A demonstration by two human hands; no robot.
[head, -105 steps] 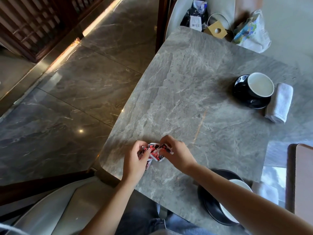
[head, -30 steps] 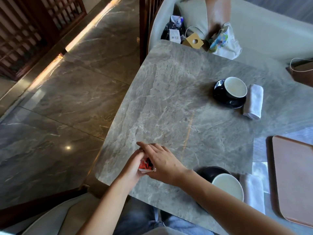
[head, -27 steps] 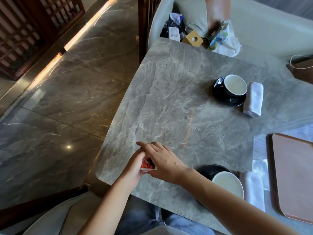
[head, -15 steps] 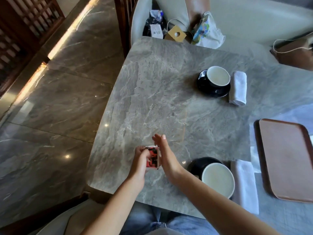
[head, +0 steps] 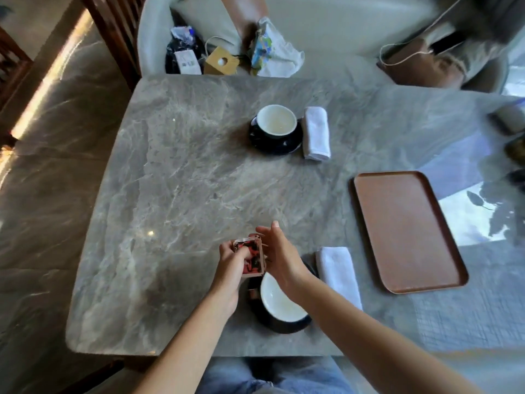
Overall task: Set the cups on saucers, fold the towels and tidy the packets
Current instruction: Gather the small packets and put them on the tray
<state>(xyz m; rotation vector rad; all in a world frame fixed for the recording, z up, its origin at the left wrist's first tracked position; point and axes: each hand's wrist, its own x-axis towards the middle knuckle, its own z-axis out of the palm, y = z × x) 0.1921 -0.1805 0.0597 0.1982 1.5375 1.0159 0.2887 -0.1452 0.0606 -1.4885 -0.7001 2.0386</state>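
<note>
My left hand (head: 231, 264) grips a small stack of red, black and white packets (head: 251, 258), held on edge above the grey marble table (head: 184, 180). My right hand (head: 279, 255) lies flat against the stack's right side with its fingers straight. Just below my hands a white-lined cup (head: 279, 304) sits on a black saucer (head: 284, 327), partly hidden by my right forearm, with a folded white towel (head: 338, 273) to its right. At the far side a second cup (head: 277, 120) stands on its black saucer (head: 274, 143), with a rolled white towel (head: 316, 133) beside it.
A brown tray (head: 406, 230) lies on the right of the table. Beyond the far edge a light chair holds bags, a small cardboard box (head: 220, 62) and a crumpled printed bag (head: 270, 49). The floor drops away on the left.
The packets went from a loose bunch between both hands to a squared stack. My hands and the stack moved right, toward the near cup, and the view swung right, showing the whole tray.
</note>
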